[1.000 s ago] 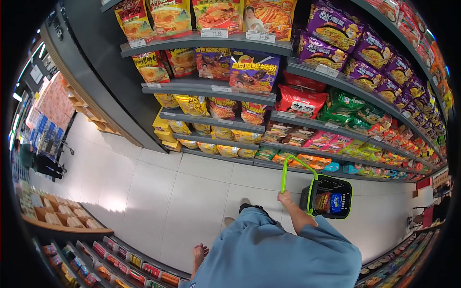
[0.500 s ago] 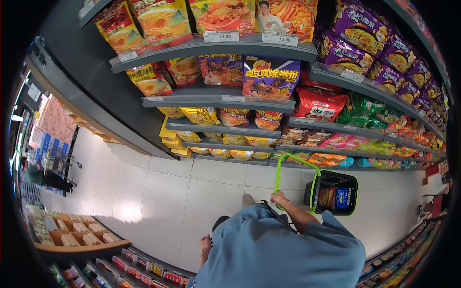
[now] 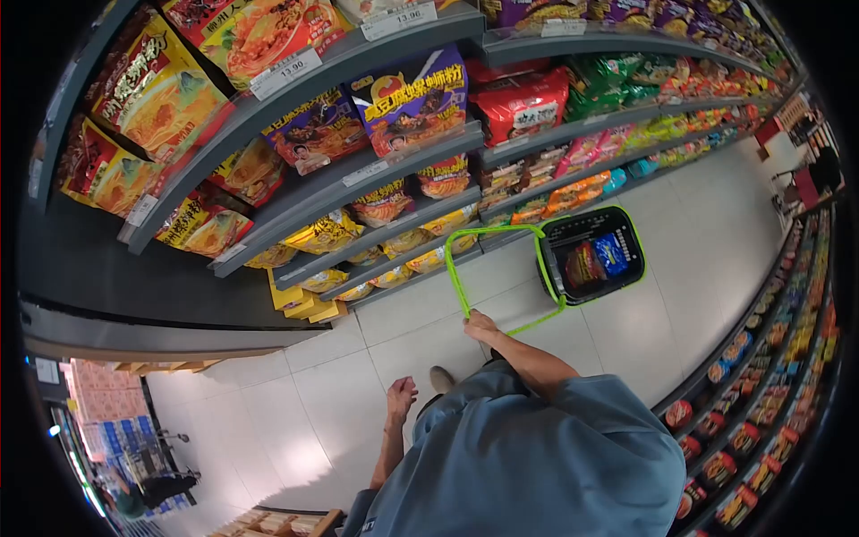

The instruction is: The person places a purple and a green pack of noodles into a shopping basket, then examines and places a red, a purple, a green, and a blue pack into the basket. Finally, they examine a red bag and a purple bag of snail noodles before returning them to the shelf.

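Observation:
My right hand point(image 3: 483, 327) is closed around the bright green handle point(image 3: 458, 285) of a black shopping basket point(image 3: 548, 291). The basket has green trim and tilts out to the right above the floor. Inside lie a blue packet point(image 3: 612, 254) and a red-brown packet point(image 3: 583, 263). Low at my left side hangs my left hand point(image 3: 402, 396), holding nothing, its fingers loosely bent and apart. It touches neither shelf nor goods.
Shelves ahead carry bagged noodles, including a purple bag point(image 3: 412, 103) and a red bag point(image 3: 528, 103). Cup noodles point(image 3: 718, 468) line the shelf behind me on the right. Yellow boxes point(image 3: 309, 307) stand by the shelf end. A person point(image 3: 134, 497) and a cart are far left.
My view has turned, so the shelves now slant up to the right. The basket shows higher, still held by my right hand. My left arm has come further into view.

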`<action>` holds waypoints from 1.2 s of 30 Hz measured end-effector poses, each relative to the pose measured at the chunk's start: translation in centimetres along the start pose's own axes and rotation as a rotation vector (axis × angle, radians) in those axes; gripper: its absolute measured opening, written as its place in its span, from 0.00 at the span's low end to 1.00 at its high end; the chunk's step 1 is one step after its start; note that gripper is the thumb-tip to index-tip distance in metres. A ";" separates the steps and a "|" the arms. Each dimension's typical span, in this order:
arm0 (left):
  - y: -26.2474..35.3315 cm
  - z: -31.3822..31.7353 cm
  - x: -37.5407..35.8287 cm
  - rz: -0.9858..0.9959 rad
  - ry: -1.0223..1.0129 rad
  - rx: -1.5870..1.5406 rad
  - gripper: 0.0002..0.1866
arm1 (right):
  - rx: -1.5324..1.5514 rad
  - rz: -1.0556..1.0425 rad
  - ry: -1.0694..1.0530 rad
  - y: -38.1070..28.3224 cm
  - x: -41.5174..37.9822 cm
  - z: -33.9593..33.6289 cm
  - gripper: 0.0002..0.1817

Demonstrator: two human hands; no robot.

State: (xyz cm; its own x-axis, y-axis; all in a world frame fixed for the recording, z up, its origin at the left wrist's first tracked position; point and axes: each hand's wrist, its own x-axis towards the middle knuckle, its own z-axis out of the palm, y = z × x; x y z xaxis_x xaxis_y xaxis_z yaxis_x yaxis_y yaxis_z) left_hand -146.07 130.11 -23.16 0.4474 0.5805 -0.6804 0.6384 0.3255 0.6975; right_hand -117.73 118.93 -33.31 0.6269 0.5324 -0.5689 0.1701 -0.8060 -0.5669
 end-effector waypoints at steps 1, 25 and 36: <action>0.3 -0.5 1.0 0.035 -0.056 0.032 0.23 | 0.058 0.021 -0.036 -2.9 -2.5 -1.5 0.18; -9.3 -8.2 15.4 0.120 0.022 0.799 0.25 | -0.244 0.034 -0.051 11.0 -15.5 3.7 0.13; -11.0 -4.9 20.8 -0.005 -0.271 1.588 0.46 | -0.205 0.176 0.214 21.8 -7.4 4.1 0.09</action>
State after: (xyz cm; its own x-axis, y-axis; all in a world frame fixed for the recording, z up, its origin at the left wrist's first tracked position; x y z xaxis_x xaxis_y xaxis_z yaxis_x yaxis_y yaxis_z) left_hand -146.82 142.25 -43.84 0.4251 0.3834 -0.8199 0.5352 -0.8370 -0.1140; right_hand -121.83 98.52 -43.89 0.8016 0.3314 -0.4977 0.1803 -0.9276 -0.3273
